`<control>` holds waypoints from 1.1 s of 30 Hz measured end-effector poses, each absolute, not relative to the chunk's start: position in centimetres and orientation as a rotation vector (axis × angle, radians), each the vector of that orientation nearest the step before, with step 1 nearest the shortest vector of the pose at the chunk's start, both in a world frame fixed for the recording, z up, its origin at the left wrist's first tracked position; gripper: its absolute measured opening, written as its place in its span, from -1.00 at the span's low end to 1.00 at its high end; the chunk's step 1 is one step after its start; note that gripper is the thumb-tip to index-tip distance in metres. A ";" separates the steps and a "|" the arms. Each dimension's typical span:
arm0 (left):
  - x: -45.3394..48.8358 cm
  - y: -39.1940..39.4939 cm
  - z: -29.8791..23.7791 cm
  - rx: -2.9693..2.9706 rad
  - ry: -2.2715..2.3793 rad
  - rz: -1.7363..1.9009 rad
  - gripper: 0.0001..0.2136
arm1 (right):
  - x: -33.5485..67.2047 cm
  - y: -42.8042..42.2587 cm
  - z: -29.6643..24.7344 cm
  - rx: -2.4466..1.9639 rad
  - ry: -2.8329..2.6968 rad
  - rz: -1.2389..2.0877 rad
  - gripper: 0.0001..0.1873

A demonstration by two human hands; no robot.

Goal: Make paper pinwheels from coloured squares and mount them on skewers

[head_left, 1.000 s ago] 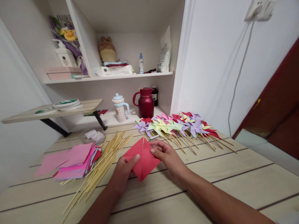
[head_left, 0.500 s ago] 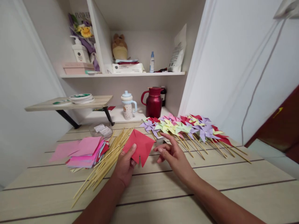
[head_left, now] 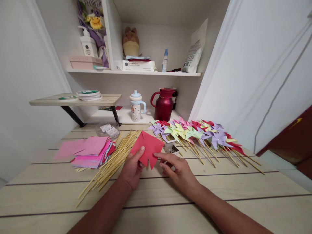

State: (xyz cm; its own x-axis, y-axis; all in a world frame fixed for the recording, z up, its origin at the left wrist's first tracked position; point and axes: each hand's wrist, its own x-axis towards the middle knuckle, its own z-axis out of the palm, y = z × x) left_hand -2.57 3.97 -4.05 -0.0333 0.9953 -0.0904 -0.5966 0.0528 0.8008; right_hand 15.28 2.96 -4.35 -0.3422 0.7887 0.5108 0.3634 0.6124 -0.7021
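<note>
My left hand pinches a red paper square with cut slits, thumb on its front face, and lifts it just above the wooden table. My right hand lies right of it, fingers stretched toward the paper's right corner and touching it or nearly so. A bundle of bamboo sticks lies to the left of my left hand. Just beyond my right fingers sits a small clear box with small dark pieces inside.
A stack of pink and red paper squares lies at the left. Finished paper pinwheels on sticks are spread at the back right. A red jug, a sippy cup and wall shelves stand behind.
My right hand let go of the red paper, moved off to the right, then came back to its right corner. The left hand raised and turned the paper. The view shifted right.
</note>
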 end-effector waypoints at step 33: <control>-1.2 2.9 -3.6 0.755 0.678 1.359 -0.69 | 15.5 3.1 -3.6 -0.938 -1.694 0.536 -0.87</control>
